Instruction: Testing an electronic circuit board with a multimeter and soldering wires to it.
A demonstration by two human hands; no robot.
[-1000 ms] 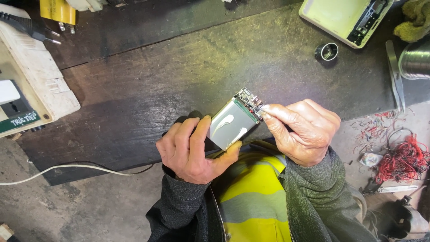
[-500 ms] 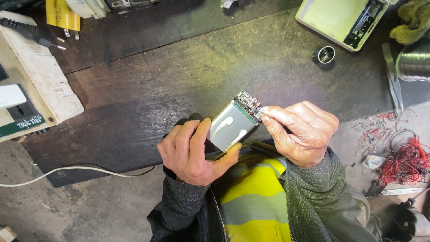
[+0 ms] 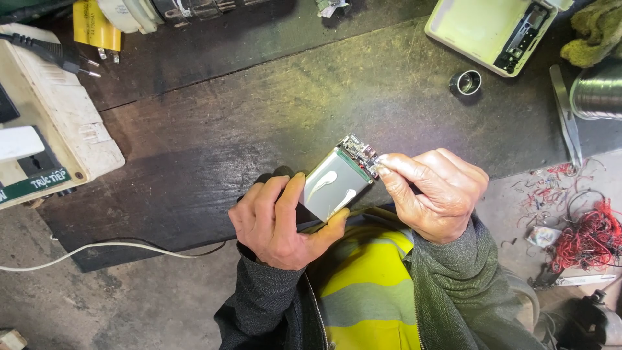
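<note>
My left hand [image 3: 278,223] clamps the silver battery pack [image 3: 335,185] between thumb and curled fingers, gripping its near-left end. The pack sits above the dark worktop [image 3: 259,123], not resting on it, just in front of my chest.

Long axis of the pack: runs from near-left, at the left hand, up to far-right. The small circuit board [image 3: 361,152] sits on that far-right end, so the worked end points away from the holding grip and toward my other hand.

My right hand [image 3: 434,194] is the nearer one to the board. Its thumb and forefinger are pinched narrow on the board's right edge; whether they hold a wire, a tab or only the board itself I cannot tell, the fingertips cover it.

Surroundings:
- pale plastic casing [image 3: 492,29], open, far right, well apart from the hands.
- small metal ring [image 3: 465,82] on the worktop, far of the right hand, apart.
- tangle of red wire [image 3: 586,236] to the right, on the lighter surface.
- white cable [image 3: 97,249] trailing off to the left, near edge.
- cream box [image 3: 48,126] with a black plug [image 3: 52,52] lying on it, far left.

Nothing lies between the two hands and the pack; the worktop directly beyond it is bare.
</note>
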